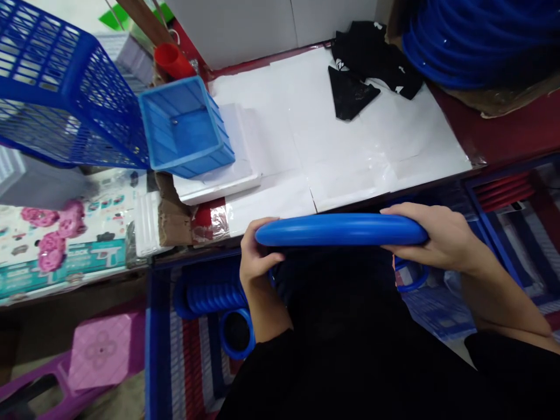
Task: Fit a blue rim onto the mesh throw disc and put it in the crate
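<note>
White paper sheets (332,146) cover the counter (516,134), which runs under a pale wall, with blue crates on the floor below. At far left a large blue mesh basket (56,87) leans over the counter's end; just right of it a small blue tub (186,125) sits tilted on a white foam slab (223,181), a red cup (172,60) behind it. One black cloth piece (370,61) lies crumpled at the back of the paper — it may be two pieces, I cannot tell.

Close to the body, one blue ring (341,230) is held flat and edge-on above the counter's near edge. The left hand (256,259) has its grip closed round the ring's left end, fingers curled under. The right hand (437,236) lies over the right end, its grip closed on the rim from above. A black covering seems to hang below the ring between the hands, though it merges with the person's dark clothing, so how far it is fitted is not clear.

As to progress, I judge this ring is mid-handling: it is in both hands, not set down. Further blue rings (214,297) lie in the crate below left — at least three show — and a stack (476,41) at top right is too blurred to count.
</note>
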{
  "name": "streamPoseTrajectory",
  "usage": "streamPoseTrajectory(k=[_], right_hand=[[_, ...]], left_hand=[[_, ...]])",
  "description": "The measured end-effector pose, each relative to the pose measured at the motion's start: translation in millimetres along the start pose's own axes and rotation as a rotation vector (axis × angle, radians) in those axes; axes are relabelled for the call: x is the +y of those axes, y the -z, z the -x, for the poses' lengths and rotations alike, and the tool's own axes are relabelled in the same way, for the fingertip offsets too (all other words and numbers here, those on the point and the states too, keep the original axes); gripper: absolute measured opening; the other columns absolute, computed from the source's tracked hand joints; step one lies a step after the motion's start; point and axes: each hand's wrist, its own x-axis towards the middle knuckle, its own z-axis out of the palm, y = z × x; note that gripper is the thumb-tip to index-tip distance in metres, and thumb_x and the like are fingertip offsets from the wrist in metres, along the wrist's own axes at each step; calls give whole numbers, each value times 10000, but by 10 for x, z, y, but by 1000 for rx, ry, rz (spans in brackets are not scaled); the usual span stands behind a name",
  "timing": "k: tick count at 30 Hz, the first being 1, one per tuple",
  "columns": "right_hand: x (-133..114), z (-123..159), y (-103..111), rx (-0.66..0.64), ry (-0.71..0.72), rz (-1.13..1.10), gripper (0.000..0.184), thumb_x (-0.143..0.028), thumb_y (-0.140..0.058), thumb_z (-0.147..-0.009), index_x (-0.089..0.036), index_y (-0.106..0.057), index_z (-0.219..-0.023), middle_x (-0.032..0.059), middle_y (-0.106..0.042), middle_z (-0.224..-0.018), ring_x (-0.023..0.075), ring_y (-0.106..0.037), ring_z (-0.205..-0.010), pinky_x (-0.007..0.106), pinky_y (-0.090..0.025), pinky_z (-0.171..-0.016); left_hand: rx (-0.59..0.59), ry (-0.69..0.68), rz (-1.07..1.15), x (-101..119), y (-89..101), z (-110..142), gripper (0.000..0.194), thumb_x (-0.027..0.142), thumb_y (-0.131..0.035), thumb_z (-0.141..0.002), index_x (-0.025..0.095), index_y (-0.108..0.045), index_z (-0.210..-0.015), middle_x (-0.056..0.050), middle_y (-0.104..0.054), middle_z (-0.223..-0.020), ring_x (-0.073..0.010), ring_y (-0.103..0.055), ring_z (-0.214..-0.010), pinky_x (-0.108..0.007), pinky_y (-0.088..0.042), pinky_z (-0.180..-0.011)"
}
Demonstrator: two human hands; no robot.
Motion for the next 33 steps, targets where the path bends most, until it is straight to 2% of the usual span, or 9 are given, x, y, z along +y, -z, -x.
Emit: streamPoseTrajectory(k=[4, 7, 11, 14, 17, 23, 27, 30, 33], right_hand=[[47, -70, 113, 58, -334, -346, 502, -472, -882, -1036, -360, -751, -1507, 36, -891, -1169, 274, -874, -899, 378, -755, -739], [339, -43, 144, 146, -598, -705, 502, -453, -861, -1047, -361, -747, -1528, 16, -898, -1047, 230, -847, -763, 316, -695, -612], [884, 93, 31, 316, -704, -870, 280, -421, -838, -1044, -297, -860, -1294, 66, -912, -1250, 281, -895, -1042, 392, -759, -891], [1200, 192, -66, 327, -672, -941, 233, -455, -774, -1060, -254, -874, -1122, 82, -919, -1004, 311, -884, -861, 460, -765, -821], [1327, 189, -73, 303, -651, -922, 261, -479, -760, -1043, -232, -843, -1025, 69, -866, -798, 299, -819, -675, 467, -749, -749], [1055, -22, 59, 441, -572, -754, 468, -667, -686, -1065, -241, -781, -1234, 86, -879, -1045, 281, -833, -886, 444, -703, -869], [789, -56, 85, 544, -609, -374, 715, -837, -522, -1101, -212, -845, -1222, 76, -796, -884, 283, -758, -849, 452, -638, -880], [657, -29, 99, 693, -403, 52, 684, -708, -472, -1192, -179, -903, -1149, 111, -766, -871, 289, -733, -852, 481, -598, -917], [523, -36, 127, 717, -29, 270, 572, -614, -512, -1206, -200, -880, -1346, 194, -810, -1218, 374, -773, -1169, 549, -590, -1077]], left_hand=[[-81, 115, 81, 260, -158, -178, 865, 701, -1068, -714, 313, -748, -1418, -44, -814, -1135, -265, -811, -921, -345, -651, -764], [-152, 240, 222, 385, -361, -247, 665, 718, -819, -1003, 349, -676, -1538, -71, -832, -1284, -297, -851, -1038, -414, -704, -855], [62, -3, 73, 508, -636, -225, 513, 708, -573, -1145, 340, -700, -1479, -92, -668, -1691, -389, -642, -1583, -635, -550, -1294], [73, -293, -237, 514, -793, -257, 588, 834, -629, -1064, 340, -747, -1362, -88, -638, -1688, -461, -485, -1698, -808, -382, -1364], [-50, -441, -480, 462, -842, -424, 673, 880, -858, -873, 341, -767, -1266, -92, -743, -1404, -492, -572, -1581, -871, -356, -1333], [33, -592, -476, 477, -738, -877, 755, 994, -773, -855, 324, -766, -1201, -68, -744, -1095, -365, -723, -1129, -659, -596, -1094], [166, -780, -438, 621, -676, -1009, 752, 996, -584, -987, 329, -751, -1290, -57, -744, -1029, -314, -716, -993, -573, -628, -929], [157, -804, -498, 735, -656, -1026, 768, 980, -562, -1019, 287, -745, -1296, -65, -753, -1033, -298, -710, -997, -558, -617, -920], [126, -737, -546, 861, -699, -990, 813, 983, -484, -1048, 246, -724, -1291, -84, -765, -1092, -303, -716, -1098, -562, -604, -990]])
